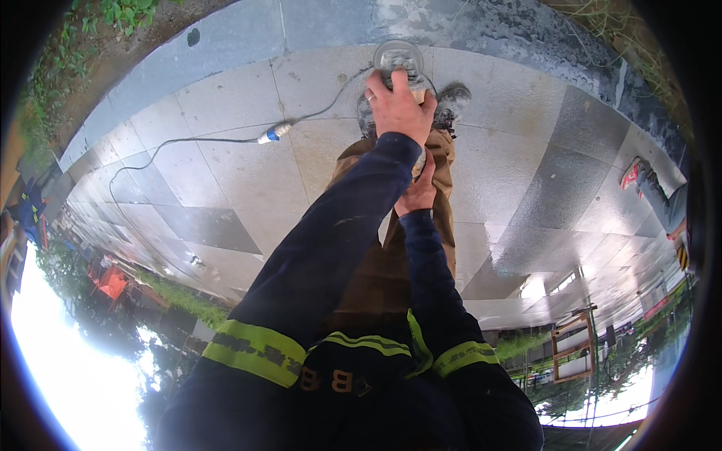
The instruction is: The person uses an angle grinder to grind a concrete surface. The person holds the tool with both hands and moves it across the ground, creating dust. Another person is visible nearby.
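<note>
- At upper centre of the frame: a dusty power tool (398, 59), probably a handheld grinder, its round grey end directed toward the upper edge, above pale paving (316, 86).
- Same region: left hand (396, 107), ring on one finger, clamped over the tool's front part with its fingers spread.
- Just below: right hand (420, 189), at the tool's rear; the left sleeve (338, 207) hides much of it, so its grip cannot be told. The two hands are close together.
- Upper left of centre: dark cable (320, 113), running from the tool to a blue-and-white connector (275, 132) lying on the paving.
- Behind the hands: brown trousers (444, 169) and a dusty shoe (454, 98).
- Right edge: another person's red shoe (629, 176) and grey trouser leg (656, 197).
- Lower right: a wooden frame (556, 347).
</note>
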`<state>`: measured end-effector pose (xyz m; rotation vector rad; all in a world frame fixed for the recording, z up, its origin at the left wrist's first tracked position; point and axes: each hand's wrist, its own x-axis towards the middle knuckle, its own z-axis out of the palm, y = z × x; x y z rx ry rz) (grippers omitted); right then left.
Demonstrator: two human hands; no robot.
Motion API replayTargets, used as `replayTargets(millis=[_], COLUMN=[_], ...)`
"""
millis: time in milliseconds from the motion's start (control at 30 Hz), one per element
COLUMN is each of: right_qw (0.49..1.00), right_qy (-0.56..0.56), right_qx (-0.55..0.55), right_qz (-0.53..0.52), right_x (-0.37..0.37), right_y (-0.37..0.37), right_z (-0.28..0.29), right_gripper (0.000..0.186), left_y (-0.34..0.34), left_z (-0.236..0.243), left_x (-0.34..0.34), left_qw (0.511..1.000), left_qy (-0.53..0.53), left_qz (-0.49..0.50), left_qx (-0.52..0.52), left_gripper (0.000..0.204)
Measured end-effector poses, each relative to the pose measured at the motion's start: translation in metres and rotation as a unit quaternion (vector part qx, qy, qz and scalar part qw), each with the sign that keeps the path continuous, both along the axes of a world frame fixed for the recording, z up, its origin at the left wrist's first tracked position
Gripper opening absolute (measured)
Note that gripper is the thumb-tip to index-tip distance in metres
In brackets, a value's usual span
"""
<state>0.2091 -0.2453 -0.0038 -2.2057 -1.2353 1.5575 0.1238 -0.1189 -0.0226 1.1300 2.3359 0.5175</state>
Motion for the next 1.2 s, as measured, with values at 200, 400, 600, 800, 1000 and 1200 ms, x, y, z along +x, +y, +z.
replayTargets(millis=[200, 400, 600, 800, 1000, 1200], right_qw=[1.000, 1.000, 1.000, 0.998, 1.000, 1.000], right_qy=[0.008, -0.011, -0.016, 0.038, 0.019, 0.017], right_qx=[0.001, 0.006, -0.006, 0.051, 0.001, 0.006], right_qz=[0.014, -0.007, -0.020, -0.024, 0.012, -0.004], right_x=[0.000, 0.005, 0.014, -0.005, -0.005, 0.004], right_y=[0.002, -0.004, 0.003, -0.003, -0.002, 0.003], right_z=[-0.005, -0.006, -0.009, -0.011, -0.011, -0.005], right_gripper=[0.087, 0.088, 0.089, 0.079, 0.076, 0.079], left_y=[0.000, -0.004, 0.005, -0.002, -0.009, -0.003], left_z=[-0.004, -0.007, -0.010, -0.009, -0.010, -0.007], left_x=[-0.002, 0.007, 0.024, 0.000, -0.009, 0.004], left_qw=[1.000, 0.999, 0.999, 0.999, 0.999, 0.999], left_qy=[-0.003, 0.003, 0.010, 0.021, -0.005, 0.005], left_qz=[0.004, -0.008, -0.027, 0.011, 0.041, 0.020], left_qx=[0.029, 0.046, 0.038, 0.035, 0.035, 0.039], left_gripper=[0.059, 0.057, 0.057, 0.059, 0.058, 0.059])
